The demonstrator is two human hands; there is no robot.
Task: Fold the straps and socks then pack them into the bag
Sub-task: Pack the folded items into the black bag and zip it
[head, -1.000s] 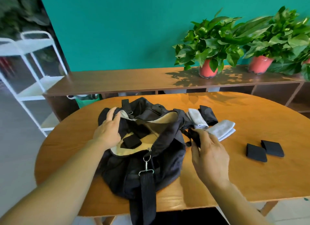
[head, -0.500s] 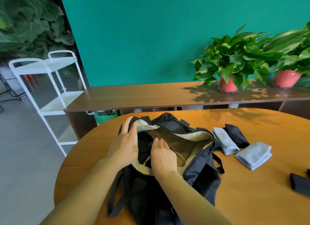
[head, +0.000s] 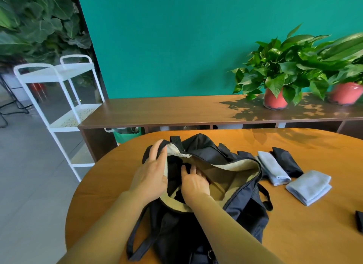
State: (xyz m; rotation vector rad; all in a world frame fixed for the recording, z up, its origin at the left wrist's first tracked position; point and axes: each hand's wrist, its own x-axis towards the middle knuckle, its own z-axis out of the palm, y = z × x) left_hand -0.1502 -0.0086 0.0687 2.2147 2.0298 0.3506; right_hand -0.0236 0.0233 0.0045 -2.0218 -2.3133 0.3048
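A black duffel bag [head: 245,204] with beige lining lies unzipped on the round wooden table [head: 304,238]. My left hand [head: 151,175] holds the left rim of the bag's mouth apart. My right hand [head: 194,183] is inside the opening, its fingers pressing flat on a black folded strap [head: 174,171] at the bag's left end. To the right of the bag lie two folded light blue socks [head: 274,170] [head: 309,187] and a folded black sock [head: 286,162]. Another black folded strap [head: 359,220] shows at the right edge, cut off.
Behind the table runs a long brown sideboard [head: 176,110] carrying two potted plants [head: 275,98] [head: 345,92]. A white metal cart [head: 64,98] stands at the left over grey floor. The bag's carry strap [head: 137,234] loops toward the table's near edge.
My right hand carried a black strap from beside the bag into its opening and now presses inside. The left hand stayed on the rim. The view swung left and up.
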